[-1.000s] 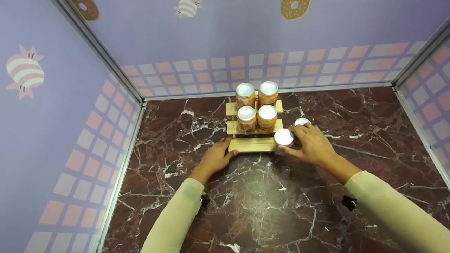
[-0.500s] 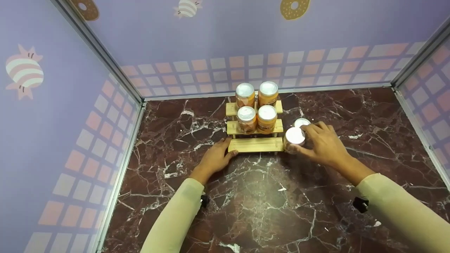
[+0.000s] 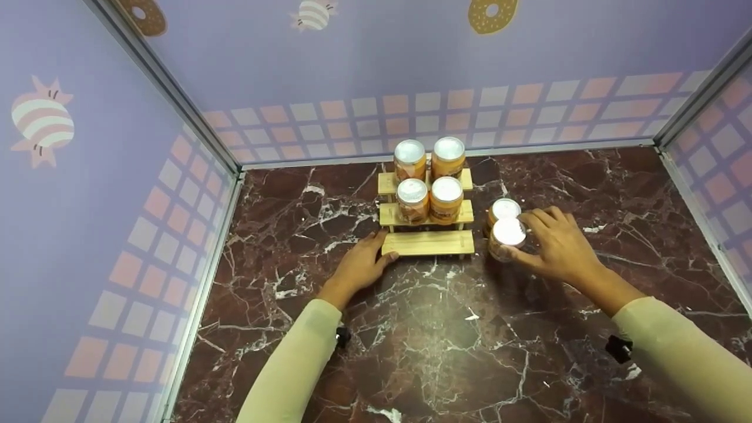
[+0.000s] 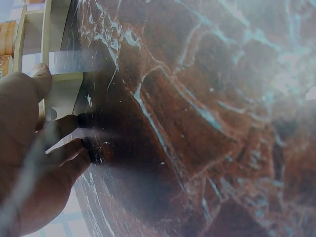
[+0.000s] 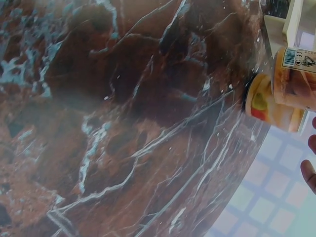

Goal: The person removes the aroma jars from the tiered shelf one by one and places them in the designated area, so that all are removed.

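A jar is gripped beside a stepped wooden rack on a marble table.

The dark red marble table [image 3: 446,329] fills the lower frame and is enclosed by lilac walls. At centre, a three-step wooden rack [image 3: 427,242] is seen; four silver-lidded orange jars [image 3: 429,176] are carried on its upper two steps, while the lowest step is bare. The rack's lower left corner is touched by the left hand [image 3: 359,265], fingers fairly straight and relaxed, apparently so that it is kept steady. Right of centre, the near jar [image 3: 507,238] is held upright on the table by the right hand [image 3: 558,247], its fingers curled round the jar's side. A second loose jar [image 3: 504,210] stands touching or just behind it.
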The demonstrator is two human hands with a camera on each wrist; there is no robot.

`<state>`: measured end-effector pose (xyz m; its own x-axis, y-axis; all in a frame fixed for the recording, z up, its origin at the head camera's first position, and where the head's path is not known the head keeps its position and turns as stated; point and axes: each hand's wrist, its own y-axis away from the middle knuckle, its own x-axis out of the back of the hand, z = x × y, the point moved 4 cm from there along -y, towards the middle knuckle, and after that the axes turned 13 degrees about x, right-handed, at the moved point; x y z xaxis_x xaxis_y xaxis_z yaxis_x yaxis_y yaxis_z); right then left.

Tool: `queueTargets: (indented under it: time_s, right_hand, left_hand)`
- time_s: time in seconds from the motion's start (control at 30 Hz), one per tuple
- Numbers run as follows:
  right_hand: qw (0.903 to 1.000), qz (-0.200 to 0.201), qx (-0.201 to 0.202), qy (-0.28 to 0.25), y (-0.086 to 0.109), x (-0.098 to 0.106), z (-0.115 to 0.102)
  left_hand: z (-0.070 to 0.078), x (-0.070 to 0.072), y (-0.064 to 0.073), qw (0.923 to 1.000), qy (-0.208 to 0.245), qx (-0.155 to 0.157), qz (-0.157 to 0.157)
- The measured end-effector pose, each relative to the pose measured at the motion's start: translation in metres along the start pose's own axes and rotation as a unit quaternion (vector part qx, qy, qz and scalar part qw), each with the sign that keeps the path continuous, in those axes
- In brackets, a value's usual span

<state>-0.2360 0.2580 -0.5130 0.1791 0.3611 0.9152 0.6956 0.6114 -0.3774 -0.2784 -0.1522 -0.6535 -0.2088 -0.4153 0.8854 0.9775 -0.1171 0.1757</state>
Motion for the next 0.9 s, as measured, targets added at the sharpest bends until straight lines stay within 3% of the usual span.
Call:
queueTargets:
  time_s: [0.4, 0.53, 0.67, 0.9]
  right_hand:
    - [0.9985, -0.029, -0.047, 0.000, 0.015, -0.001, 0.019]
    - [0.9956, -0.046, -0.080, -0.015, 0.020, -0.001, 0.028]
    - [0.9906, -0.070, -0.115, -0.027, 0.025, -0.001, 0.036]
    - [0.9916, -0.052, -0.117, -0.015, 0.025, 0.001, 0.051]
  left_hand:
    - [-0.002, -0.001, -0.002, 0.9998, -0.017, 0.004, 0.002]
    - [0.012, 0.016, 0.011, 1.0000, 0.002, 0.003, -0.002]
    - [0.019, 0.022, 0.017, 0.9997, 0.024, 0.003, -0.006]
    - [0.035, 0.039, 0.032, 0.9994, 0.027, 0.008, -0.021]
